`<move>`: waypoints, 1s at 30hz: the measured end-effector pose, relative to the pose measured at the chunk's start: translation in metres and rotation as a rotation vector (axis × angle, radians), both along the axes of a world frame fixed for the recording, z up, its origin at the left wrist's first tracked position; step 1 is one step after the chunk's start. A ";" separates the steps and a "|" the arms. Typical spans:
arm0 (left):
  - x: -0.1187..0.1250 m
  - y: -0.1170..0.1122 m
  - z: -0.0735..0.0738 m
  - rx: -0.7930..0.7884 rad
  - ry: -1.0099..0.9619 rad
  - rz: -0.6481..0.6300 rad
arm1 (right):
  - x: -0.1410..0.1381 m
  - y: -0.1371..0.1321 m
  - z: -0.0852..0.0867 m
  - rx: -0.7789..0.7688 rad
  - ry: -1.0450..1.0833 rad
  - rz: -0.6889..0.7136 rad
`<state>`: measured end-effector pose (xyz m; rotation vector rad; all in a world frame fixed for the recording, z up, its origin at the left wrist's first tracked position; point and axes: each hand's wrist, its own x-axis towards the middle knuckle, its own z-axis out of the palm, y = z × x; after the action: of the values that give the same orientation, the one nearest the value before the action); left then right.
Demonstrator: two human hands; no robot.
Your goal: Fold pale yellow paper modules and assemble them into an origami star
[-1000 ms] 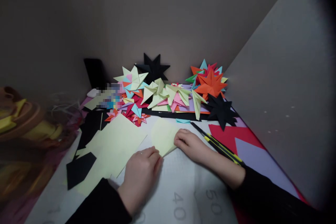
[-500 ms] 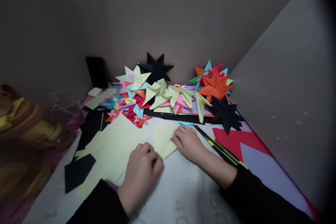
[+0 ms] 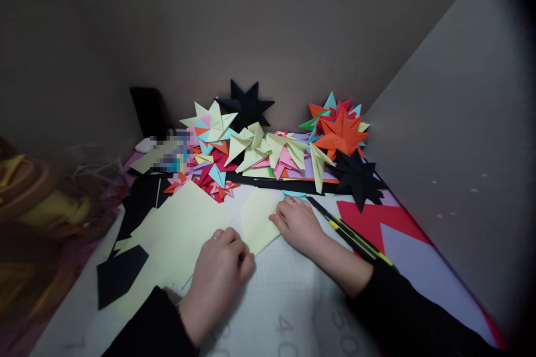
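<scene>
Between my hands a folded sheet of pale yellow paper (image 3: pixel 260 217) lies on the white gridded mat. My left hand (image 3: pixel 221 273) is closed, its curled fingers and thumb at the paper's lower left edge; the fingertips are partly hidden. On the opposite side, my right hand (image 3: pixel 298 224) has its fingers bent together over the paper's right corner, thumb against the edge. Just beyond those fingers rests a small light blue folded paper (image 3: pixel 294 194). A black and yellow cutter knife (image 3: pixel 355 234) lies right of my right hand.
Larger pale yellow sheets (image 3: pixel 180 234) and a black paper piece (image 3: pixel 121 278) lie at left. Folded paper stars, including an orange star (image 3: pixel 343 133) and a black star (image 3: pixel 360 178), are heaped along the wall. Red paper (image 3: pixel 368 223) and lilac paper (image 3: pixel 422 273) lie at right.
The whole view has shifted slightly, so things appear a little farther left. Both hands keep nearly the same closed pose at the folded paper.
</scene>
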<state>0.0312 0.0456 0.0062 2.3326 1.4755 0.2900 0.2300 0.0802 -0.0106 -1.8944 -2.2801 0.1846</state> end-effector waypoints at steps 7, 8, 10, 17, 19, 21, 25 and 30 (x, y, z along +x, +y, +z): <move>-0.010 0.002 0.004 -0.067 -0.024 -0.004 | 0.002 0.003 -0.001 -0.015 0.029 -0.030; -0.010 0.003 0.004 -0.064 -0.038 -0.016 | 0.003 0.003 -0.001 -0.016 0.028 -0.033; -0.011 0.003 0.004 -0.034 -0.061 -0.084 | 0.003 0.004 -0.001 -0.017 0.020 -0.037; -0.011 0.008 0.004 0.041 0.047 -0.293 | 0.001 0.002 -0.001 0.001 0.010 -0.035; -0.011 0.009 0.004 0.045 0.082 -0.312 | 0.000 0.003 -0.003 0.005 0.007 -0.039; -0.012 0.007 0.004 0.060 0.123 -0.325 | 0.001 0.005 -0.003 0.002 0.011 -0.046; -0.012 0.001 0.007 0.083 0.222 -0.348 | 0.005 0.004 0.011 0.052 0.087 -0.070; -0.011 -0.006 0.011 0.064 0.229 -0.352 | -0.005 -0.033 0.029 0.163 0.150 0.314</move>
<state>0.0197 0.0400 0.0177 2.6934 1.1290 -0.0248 0.2252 0.0469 0.0183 -1.3909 -2.3939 0.1679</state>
